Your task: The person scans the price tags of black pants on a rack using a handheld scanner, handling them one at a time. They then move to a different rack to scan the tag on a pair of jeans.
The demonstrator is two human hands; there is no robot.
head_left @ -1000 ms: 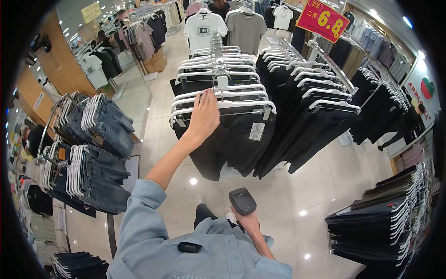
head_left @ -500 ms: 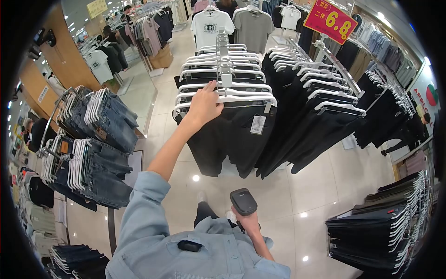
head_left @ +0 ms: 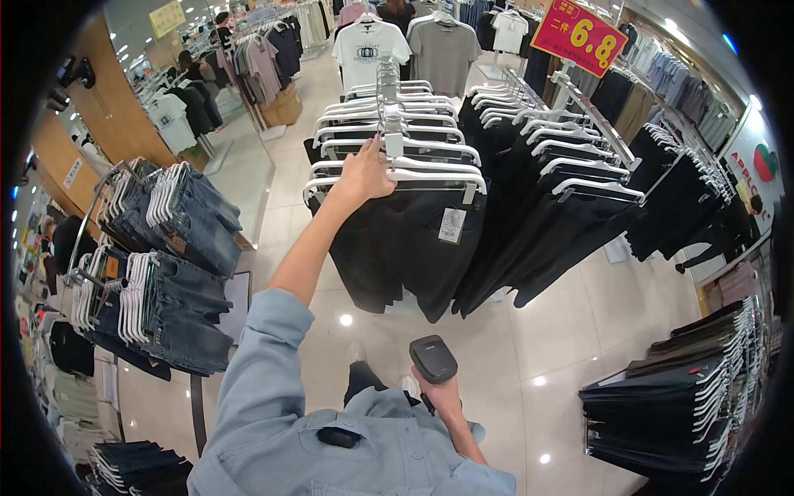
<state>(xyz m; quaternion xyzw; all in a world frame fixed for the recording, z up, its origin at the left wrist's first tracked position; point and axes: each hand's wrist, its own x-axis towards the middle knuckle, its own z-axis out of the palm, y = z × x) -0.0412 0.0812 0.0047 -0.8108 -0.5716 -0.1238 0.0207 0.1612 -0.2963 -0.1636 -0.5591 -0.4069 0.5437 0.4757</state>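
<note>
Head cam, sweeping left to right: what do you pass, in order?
jeans rack → left hand, gripping the front white hanger → scanner, held in the right hand → red price sign → rack of dark folded garments at lower right.

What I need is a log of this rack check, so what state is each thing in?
left hand: fingers curled over the front hanger.
right hand: closed around the scanner.
front hanger: hung on the rack arm, carrying a black garment.
scanner: held low, clear of the rack.
paper tag: dangling on the black garment.
jeans: hung in rows on white hangers.
</note>
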